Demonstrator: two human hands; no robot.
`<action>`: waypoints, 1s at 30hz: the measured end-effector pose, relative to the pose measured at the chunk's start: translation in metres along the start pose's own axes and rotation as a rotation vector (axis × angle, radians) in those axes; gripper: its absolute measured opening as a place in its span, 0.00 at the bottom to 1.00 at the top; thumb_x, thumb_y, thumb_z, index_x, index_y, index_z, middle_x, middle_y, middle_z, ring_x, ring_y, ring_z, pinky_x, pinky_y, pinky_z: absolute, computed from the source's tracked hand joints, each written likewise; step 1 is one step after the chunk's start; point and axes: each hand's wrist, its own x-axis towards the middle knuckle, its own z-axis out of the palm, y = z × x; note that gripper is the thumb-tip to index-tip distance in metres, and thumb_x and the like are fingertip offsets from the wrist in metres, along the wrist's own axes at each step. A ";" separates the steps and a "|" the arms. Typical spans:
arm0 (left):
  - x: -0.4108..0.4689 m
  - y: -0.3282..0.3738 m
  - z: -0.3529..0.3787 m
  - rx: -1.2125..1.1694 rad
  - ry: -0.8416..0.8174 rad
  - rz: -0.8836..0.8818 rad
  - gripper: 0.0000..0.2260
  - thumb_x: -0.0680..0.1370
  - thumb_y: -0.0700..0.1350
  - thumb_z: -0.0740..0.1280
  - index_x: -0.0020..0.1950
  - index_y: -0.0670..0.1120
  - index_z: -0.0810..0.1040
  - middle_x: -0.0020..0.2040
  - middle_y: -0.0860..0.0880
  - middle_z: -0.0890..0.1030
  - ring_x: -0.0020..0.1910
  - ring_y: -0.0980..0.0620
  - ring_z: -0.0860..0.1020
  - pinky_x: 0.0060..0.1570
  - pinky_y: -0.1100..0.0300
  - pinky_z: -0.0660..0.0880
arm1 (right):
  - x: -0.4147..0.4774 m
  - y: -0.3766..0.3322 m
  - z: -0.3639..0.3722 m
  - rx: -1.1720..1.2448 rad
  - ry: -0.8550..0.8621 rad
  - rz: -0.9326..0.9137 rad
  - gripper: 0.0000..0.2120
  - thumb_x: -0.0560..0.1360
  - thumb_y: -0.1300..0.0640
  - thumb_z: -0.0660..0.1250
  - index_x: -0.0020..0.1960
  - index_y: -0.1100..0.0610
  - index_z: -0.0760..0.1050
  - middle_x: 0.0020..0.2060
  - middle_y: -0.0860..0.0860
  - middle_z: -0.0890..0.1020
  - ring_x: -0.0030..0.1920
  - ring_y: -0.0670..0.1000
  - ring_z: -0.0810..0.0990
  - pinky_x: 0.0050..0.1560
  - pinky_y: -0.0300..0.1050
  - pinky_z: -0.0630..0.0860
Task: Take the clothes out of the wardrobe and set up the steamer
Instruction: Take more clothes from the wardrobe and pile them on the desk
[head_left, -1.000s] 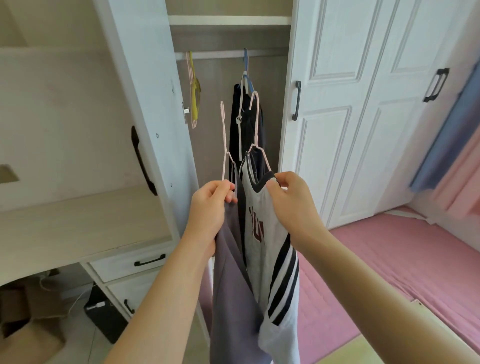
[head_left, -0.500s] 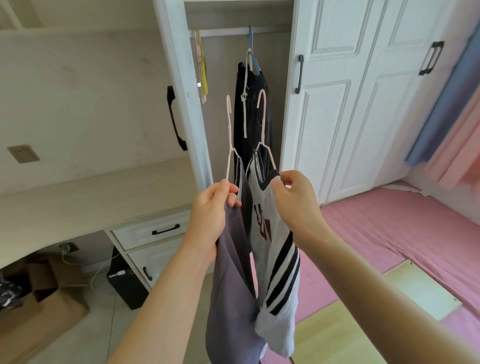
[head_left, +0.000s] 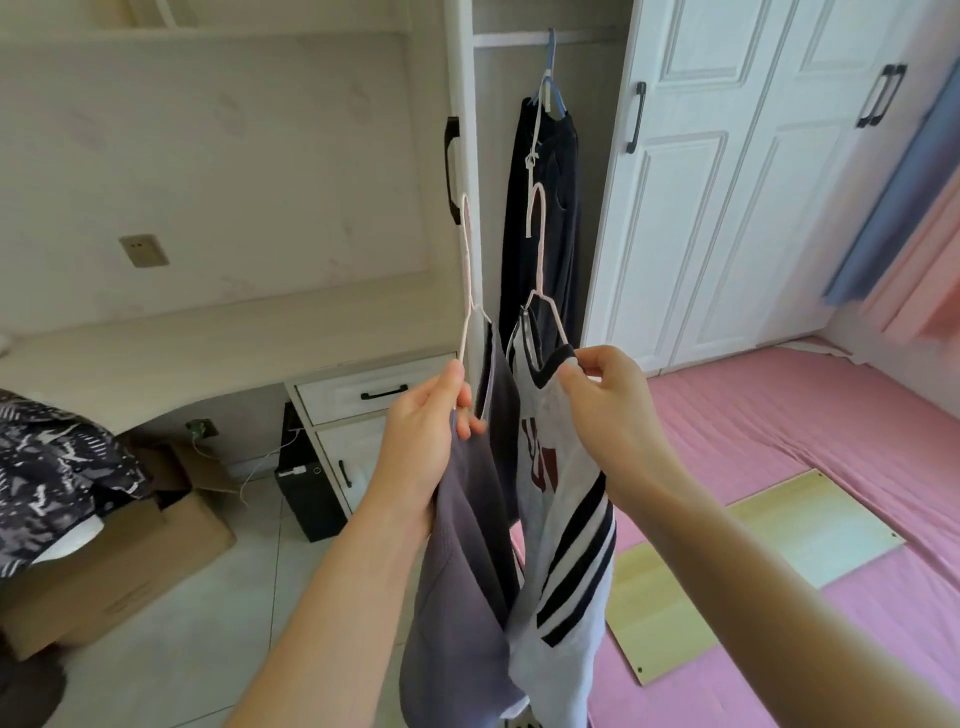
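Both garments are now drawing clear of the wardrobe (head_left: 675, 208); I am seeing the left hand (head_left: 423, 441) fingers pinching the purple garment's (head_left: 462, 571) hanger, the right hand (head_left: 610, 415) pinching the striped shirt's (head_left: 566, 545) collar (dark trousers (head_left: 545, 218) remaining on the rail). Next: lay them down, locate the steamer.

Soft matt cloth hangs below the fingers (head_left: 457, 384) — a purple-grey garment (head_left: 462, 571) and a striped white jersey (head_left: 566, 561) on thin, smooth pink hangers (head_left: 540, 244). Beyond them, the wardrobe door (head_left: 685, 208) looks painted wood; far left, a cardboard box (head_left: 130, 561) — dull, papery.
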 end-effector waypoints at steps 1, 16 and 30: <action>-0.010 0.001 -0.006 -0.001 0.019 0.007 0.19 0.80 0.52 0.61 0.31 0.48 0.71 0.26 0.49 0.67 0.39 0.46 0.75 0.50 0.55 0.74 | -0.010 -0.001 0.002 -0.006 -0.021 -0.001 0.05 0.81 0.57 0.57 0.54 0.53 0.70 0.38 0.43 0.73 0.35 0.39 0.71 0.25 0.23 0.68; -0.085 0.016 -0.092 -0.188 0.371 0.072 0.10 0.81 0.44 0.63 0.44 0.43 0.81 0.28 0.48 0.70 0.30 0.54 0.72 0.37 0.63 0.77 | -0.069 -0.018 0.070 -0.024 -0.347 -0.111 0.09 0.81 0.56 0.59 0.58 0.55 0.74 0.44 0.42 0.77 0.44 0.39 0.75 0.38 0.31 0.68; -0.035 0.038 -0.147 -0.282 0.436 0.128 0.10 0.82 0.45 0.60 0.47 0.42 0.75 0.40 0.42 0.84 0.42 0.46 0.83 0.53 0.50 0.77 | -0.021 -0.050 0.142 0.057 -0.653 -0.240 0.09 0.80 0.57 0.61 0.57 0.55 0.76 0.47 0.48 0.82 0.48 0.42 0.79 0.42 0.33 0.72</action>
